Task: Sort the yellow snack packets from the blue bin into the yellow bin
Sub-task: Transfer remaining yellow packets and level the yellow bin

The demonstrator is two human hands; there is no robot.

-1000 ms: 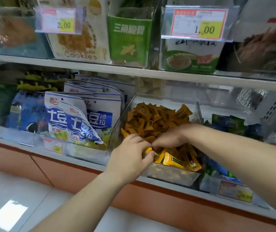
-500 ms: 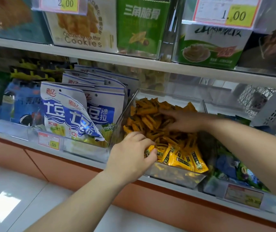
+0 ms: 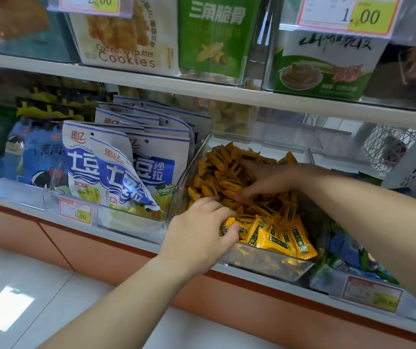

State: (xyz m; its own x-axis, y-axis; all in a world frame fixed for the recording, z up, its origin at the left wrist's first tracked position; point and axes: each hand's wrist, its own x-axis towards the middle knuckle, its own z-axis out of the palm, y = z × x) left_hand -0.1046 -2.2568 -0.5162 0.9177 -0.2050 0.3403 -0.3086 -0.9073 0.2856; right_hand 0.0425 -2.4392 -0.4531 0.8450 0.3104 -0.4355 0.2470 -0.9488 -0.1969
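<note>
A clear bin (image 3: 264, 267) on the lower shelf holds a heap of yellow snack packets (image 3: 275, 230). My left hand (image 3: 199, 235) sits at the bin's front left corner, its fingers curled round a few yellow packets at the front. My right hand (image 3: 264, 180) lies flat on the heap farther back, fingers spread and pressing on the packets. To the right stands a bin with blue and green packets (image 3: 348, 250), partly hidden by my right forearm.
White-and-blue potato snack bags (image 3: 126, 170) stand in the bin to the left. Boxes of cookies (image 3: 126, 34) and green snack boxes (image 3: 217, 34) fill the upper shelf. Price tags hang along the shelf edges. A white basket (image 3: 413, 162) sits at the far right.
My right hand has moved from beside the left hand at the bin's front to the back of the heap and now lies spread on it. The left hand has stayed in place.
</note>
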